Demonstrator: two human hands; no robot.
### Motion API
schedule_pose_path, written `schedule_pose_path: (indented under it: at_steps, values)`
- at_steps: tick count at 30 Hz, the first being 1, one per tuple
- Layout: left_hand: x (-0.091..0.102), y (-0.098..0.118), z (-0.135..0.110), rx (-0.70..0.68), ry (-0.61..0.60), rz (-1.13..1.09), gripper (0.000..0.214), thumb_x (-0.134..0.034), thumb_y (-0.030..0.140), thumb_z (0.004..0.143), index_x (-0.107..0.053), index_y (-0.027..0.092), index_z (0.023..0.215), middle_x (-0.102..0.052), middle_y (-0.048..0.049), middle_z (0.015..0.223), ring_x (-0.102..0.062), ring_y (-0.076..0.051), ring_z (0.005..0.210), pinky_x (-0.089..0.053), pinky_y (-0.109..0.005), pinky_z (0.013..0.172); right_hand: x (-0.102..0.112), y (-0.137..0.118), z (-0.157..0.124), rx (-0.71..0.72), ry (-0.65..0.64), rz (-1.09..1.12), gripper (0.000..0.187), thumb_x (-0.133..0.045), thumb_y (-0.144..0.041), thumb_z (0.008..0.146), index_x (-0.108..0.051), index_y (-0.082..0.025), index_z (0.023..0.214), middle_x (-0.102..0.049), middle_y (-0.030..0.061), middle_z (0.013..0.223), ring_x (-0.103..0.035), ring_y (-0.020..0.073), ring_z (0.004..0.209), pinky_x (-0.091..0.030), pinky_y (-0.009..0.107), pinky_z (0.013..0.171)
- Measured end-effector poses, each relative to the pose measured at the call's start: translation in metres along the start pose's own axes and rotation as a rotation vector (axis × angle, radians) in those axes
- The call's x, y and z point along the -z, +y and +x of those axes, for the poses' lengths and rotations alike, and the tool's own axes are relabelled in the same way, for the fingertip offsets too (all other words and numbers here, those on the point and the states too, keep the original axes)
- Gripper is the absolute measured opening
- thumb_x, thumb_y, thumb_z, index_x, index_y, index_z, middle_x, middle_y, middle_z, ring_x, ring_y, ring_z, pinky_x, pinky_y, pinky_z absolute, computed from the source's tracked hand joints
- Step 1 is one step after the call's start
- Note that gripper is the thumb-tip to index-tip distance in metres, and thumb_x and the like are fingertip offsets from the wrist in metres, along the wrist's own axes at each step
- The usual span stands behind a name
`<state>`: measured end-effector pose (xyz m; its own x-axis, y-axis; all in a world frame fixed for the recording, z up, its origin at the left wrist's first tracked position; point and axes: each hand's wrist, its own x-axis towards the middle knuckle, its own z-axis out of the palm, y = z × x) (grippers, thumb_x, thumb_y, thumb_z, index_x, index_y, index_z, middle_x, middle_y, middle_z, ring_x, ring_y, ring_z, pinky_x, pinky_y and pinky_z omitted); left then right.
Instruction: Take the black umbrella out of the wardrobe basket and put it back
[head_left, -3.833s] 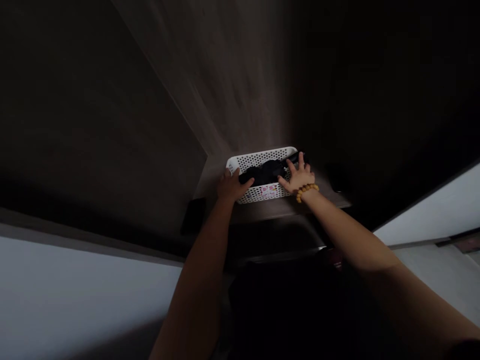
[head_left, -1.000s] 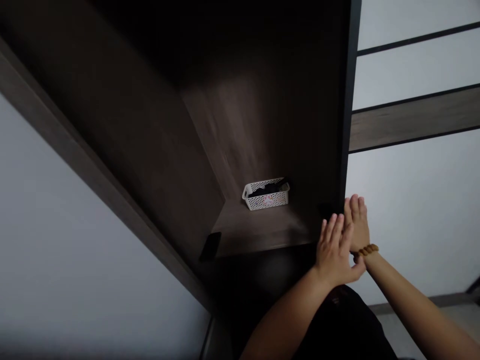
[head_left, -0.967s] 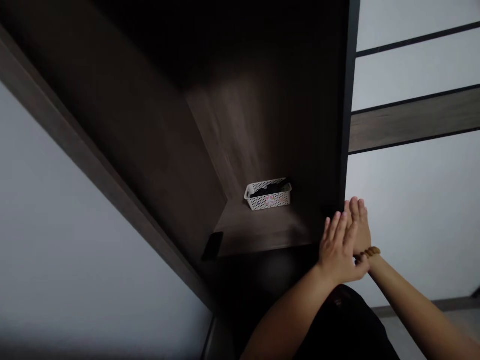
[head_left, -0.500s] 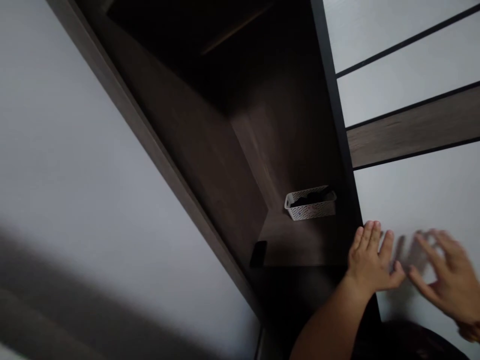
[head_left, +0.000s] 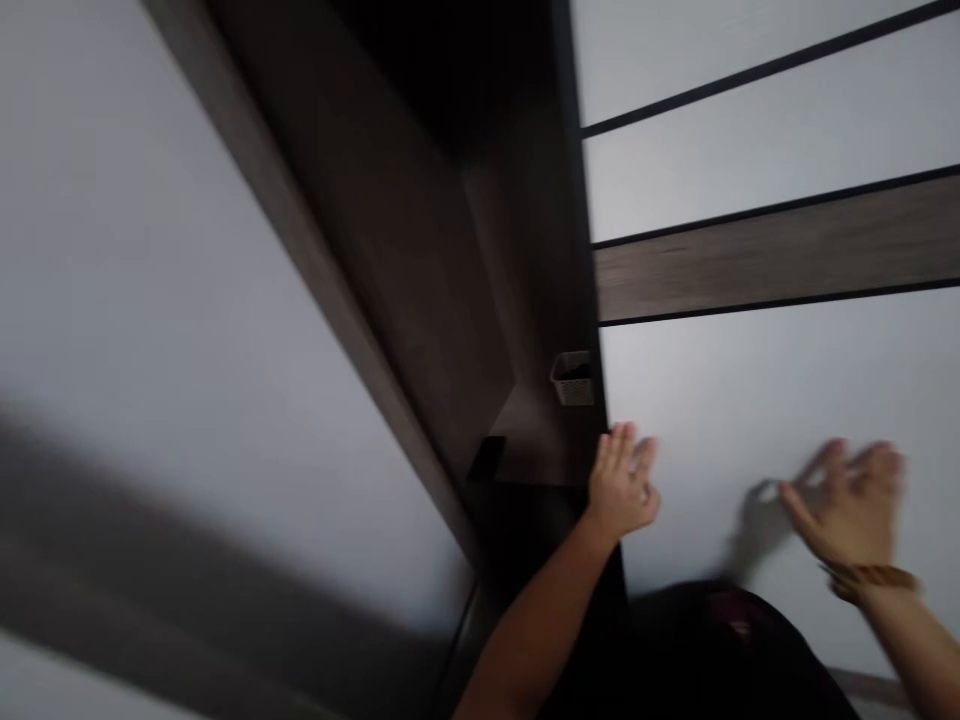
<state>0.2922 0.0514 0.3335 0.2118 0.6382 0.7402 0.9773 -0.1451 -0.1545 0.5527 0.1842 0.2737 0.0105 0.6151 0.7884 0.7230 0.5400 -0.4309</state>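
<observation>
While both bare hands are raised in front of the person, nearest the camera is a dark garment (head_left: 720,650) along the bottom edge, marked with a small reddish patch. The left hand (head_left: 622,482) is open, its fingers spread and gripping nothing, with the fingertips just beside the front edge of a dark wood-look shelving unit (head_left: 577,200). The right hand (head_left: 847,510), blurred and wearing an amber bead bracelet (head_left: 870,580), is also open and empty. It sits well apart from the left, with wide open room between them in front of a pale wall (head_left: 750,420). Beyond the left hand, a small white perforated plastic basket (head_left: 572,378) sits on a dark shelf (head_left: 540,440), at the shelf's right end and partly cut off by the unit's upright edge; neither hand touches it. Dark contents show inside it. A flat black object (head_left: 486,458) lies near the shelf's left side. Farther off, a wood-look band (head_left: 780,255) crosses the wall on the right.
</observation>
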Motion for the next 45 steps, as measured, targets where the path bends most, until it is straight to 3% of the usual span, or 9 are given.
schedule_pose_path:
  at_steps: [2, 5, 10, 14, 22, 28, 34, 39, 45]
  values:
    - [0.001, 0.005, 0.006, 0.035, 0.100, -0.012, 0.091, -0.057, 0.020, 0.074, -0.026, 0.015, 0.160, -0.013, -0.0169, 0.167, -0.016, -0.037, 0.154, -0.021, -0.062, 0.123, 0.006, 0.007, 0.003, 0.113, -0.017, -0.017, 0.092, -0.042, -0.061, 0.090, -0.024, -0.004, 0.159, 0.010, 0.0255, 0.165, 0.001, 0.0519, 0.150, -0.021, 0.078, 0.111]
    - [0.003, 0.024, 0.019, 0.015, 0.160, -0.029, 0.091, -0.061, 0.022, 0.079, -0.022, 0.019, 0.162, -0.022, -0.0161, 0.165, -0.019, -0.038, 0.153, -0.013, -0.065, 0.124, 0.004, -0.002, 0.002, 0.109, -0.010, -0.053, 0.091, -0.048, -0.057, 0.091, -0.014, -0.011, 0.163, 0.015, 0.0214, 0.165, 0.005, 0.0515, 0.150, -0.023, 0.077, 0.111]
    - [-0.006, 0.051, 0.044, 0.153, -0.026, 0.087, 0.094, -0.077, 0.050, 0.081, -0.032, 0.024, 0.159, -0.020, -0.0189, 0.165, -0.010, -0.045, 0.153, -0.001, -0.074, 0.119, 0.018, -0.007, 0.005, 0.172, -0.044, 0.049, 0.088, -0.051, -0.049, 0.092, -0.009, -0.021, 0.163, 0.010, 0.0187, 0.166, -0.002, 0.0488, 0.151, -0.027, 0.073, 0.112]
    - [-0.008, 0.049, 0.050, 0.217, -0.173, 0.156, 0.094, -0.080, 0.050, 0.081, -0.033, 0.027, 0.159, -0.019, -0.0166, 0.166, -0.007, -0.044, 0.154, 0.002, -0.075, 0.118, 0.049, 0.039, 0.017, 0.194, -0.011, 0.081, 0.089, -0.052, -0.052, 0.091, -0.011, -0.018, 0.162, -0.003, 0.0216, 0.165, -0.016, 0.0452, 0.150, -0.031, 0.068, 0.113]
    - [0.004, 0.050, 0.049, 0.296, -0.209, 0.230, 0.088, -0.075, 0.051, 0.084, -0.034, 0.026, 0.158, -0.017, -0.0161, 0.167, -0.004, -0.043, 0.154, 0.000, -0.071, 0.120, 0.072, 0.166, 0.053, -0.070, -0.049, 0.032, 0.106, -0.056, -0.068, 0.083, -0.017, -0.010, 0.162, 0.004, 0.0233, 0.165, -0.004, 0.0509, 0.150, -0.014, 0.065, 0.120]
    - [-0.004, 0.087, 0.049, 0.387, -0.053, 0.200, 0.092, -0.072, 0.033, 0.079, -0.028, 0.014, 0.157, -0.008, -0.0220, 0.167, -0.003, -0.042, 0.155, -0.009, -0.068, 0.122, 0.065, 0.167, 0.053, -0.026, -0.187, 0.070, 0.110, -0.051, -0.069, 0.087, -0.002, -0.006, 0.162, 0.019, 0.0252, 0.163, 0.011, 0.0552, 0.147, -0.002, 0.072, 0.116]
    - [-0.035, 0.127, 0.049, 0.434, -0.070, 0.135, 0.097, -0.077, 0.049, 0.080, -0.028, 0.016, 0.157, -0.008, -0.0237, 0.167, -0.004, -0.044, 0.154, -0.013, -0.070, 0.120, 0.063, 0.176, 0.048, 0.053, -0.168, 0.051, 0.101, -0.053, -0.060, 0.087, -0.007, -0.011, 0.163, 0.017, 0.0197, 0.165, 0.007, 0.0500, 0.150, -0.006, 0.067, 0.119]
    - [-0.047, 0.125, 0.050, 0.498, -0.127, 0.173, 0.103, -0.086, 0.046, 0.075, -0.030, 0.017, 0.156, -0.007, -0.0261, 0.166, -0.001, -0.047, 0.153, -0.014, -0.074, 0.118, 0.072, 0.219, 0.048, 0.044, -0.054, 0.052, 0.103, -0.057, -0.059, 0.084, -0.009, -0.015, 0.164, 0.007, 0.0190, 0.166, -0.003, 0.0486, 0.151, -0.010, 0.064, 0.120]
    - [-0.048, 0.115, 0.048, 0.527, -0.121, 0.212, 0.096, -0.085, 0.042, 0.077, -0.033, 0.017, 0.154, -0.009, -0.0260, 0.166, -0.001, -0.044, 0.154, -0.015, -0.072, 0.119, 0.078, 0.234, 0.053, -0.056, -0.190, 0.107, 0.104, -0.050, -0.071, 0.084, -0.015, -0.013, 0.164, 0.009, 0.0197, 0.166, 0.003, 0.0509, 0.150, -0.005, 0.065, 0.120]
